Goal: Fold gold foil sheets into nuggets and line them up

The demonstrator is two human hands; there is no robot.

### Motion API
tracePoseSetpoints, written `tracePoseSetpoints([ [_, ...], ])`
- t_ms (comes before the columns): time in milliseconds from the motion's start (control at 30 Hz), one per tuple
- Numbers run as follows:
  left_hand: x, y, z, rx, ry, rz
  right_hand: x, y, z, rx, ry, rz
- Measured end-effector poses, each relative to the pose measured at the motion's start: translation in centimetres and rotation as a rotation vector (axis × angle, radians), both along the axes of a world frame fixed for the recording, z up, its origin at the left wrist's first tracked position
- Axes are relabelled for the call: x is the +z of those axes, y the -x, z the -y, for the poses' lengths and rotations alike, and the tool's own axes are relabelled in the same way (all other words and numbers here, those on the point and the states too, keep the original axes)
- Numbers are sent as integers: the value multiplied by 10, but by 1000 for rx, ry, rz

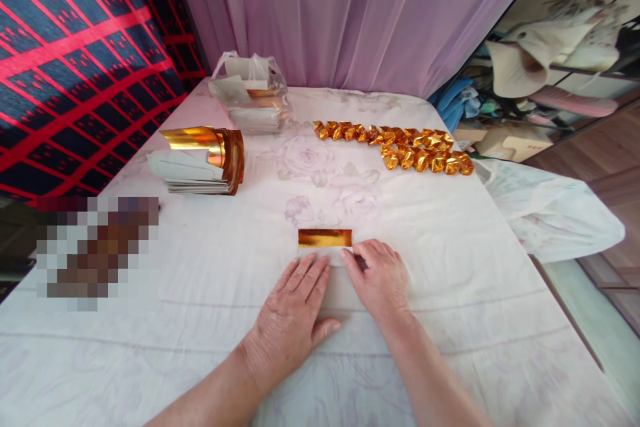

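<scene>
Both hands flat, fingers spread, gripping nothing: left hand and right hand press gold paper sheet onto white floral cloth, near centre. Gold sheet stack far left, folded gold pieces far right, lilac curtain behind.

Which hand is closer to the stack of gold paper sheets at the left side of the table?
Left. The left hand lies below and right of the stack of gold sheets. The right hand is farther right; both press on the gold paper strip.
</scene>
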State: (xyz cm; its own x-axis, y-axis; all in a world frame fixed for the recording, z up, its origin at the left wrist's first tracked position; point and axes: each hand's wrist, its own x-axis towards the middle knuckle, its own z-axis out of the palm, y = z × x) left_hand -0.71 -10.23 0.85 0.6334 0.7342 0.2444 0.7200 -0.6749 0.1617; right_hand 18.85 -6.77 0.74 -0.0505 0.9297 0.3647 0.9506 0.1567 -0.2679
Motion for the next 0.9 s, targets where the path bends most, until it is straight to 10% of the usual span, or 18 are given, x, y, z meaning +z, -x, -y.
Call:
tracePoseSetpoints([
  [900,1,0,-1,7,57,7,-1,-1,0,4,1,17],
])
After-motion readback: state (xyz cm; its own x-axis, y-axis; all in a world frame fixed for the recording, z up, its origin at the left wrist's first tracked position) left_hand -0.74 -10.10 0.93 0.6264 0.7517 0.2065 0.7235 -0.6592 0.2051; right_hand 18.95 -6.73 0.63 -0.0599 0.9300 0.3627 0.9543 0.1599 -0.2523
